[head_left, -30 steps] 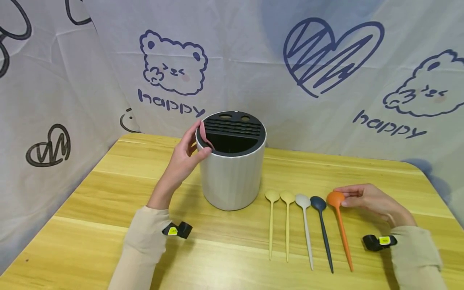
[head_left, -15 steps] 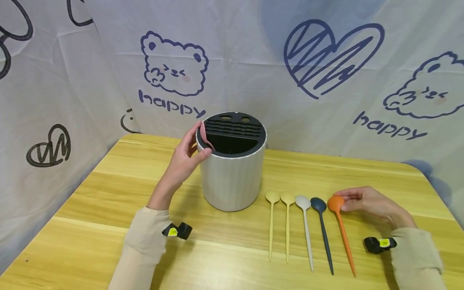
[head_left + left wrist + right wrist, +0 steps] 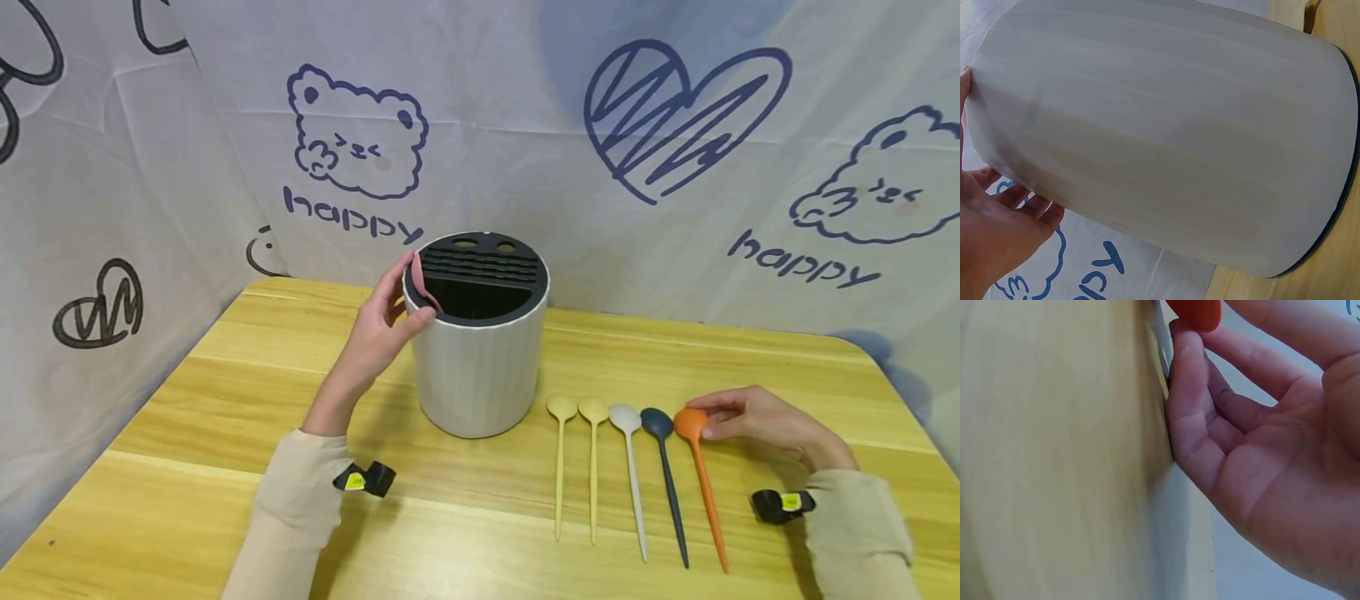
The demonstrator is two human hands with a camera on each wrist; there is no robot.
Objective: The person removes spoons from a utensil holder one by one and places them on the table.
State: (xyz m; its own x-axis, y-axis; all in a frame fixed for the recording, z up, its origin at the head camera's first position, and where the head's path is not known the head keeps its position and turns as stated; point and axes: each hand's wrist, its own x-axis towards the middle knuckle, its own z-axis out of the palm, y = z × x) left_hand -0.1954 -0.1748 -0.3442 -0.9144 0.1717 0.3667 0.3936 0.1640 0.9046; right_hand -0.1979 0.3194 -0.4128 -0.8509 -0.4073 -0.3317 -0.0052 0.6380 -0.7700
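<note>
A white ribbed utensil holder with a black slotted lid stands at the table's middle. My left hand grips its upper left side, thumb at the front of the rim; in the left wrist view the other fingers curve against the wall. A pink spoon leans inside the lid's opening beside that hand, its lower part hidden. To the right, my right hand pinches the head of an orange spoon, whose handle points toward me. The right wrist view shows only part of the orange head above the fingertips.
Left of the orange spoon, a dark blue spoon, a grey-white spoon and two yellow spoons, one at the far left and one beside it, lie in a row on the wooden table. A printed cloth hangs behind.
My right hand has shifted the orange spoon slightly toward me, then its handle end swung a little left, closer to the dark blue spoon. The left hand and the utensil holder have stayed put.
</note>
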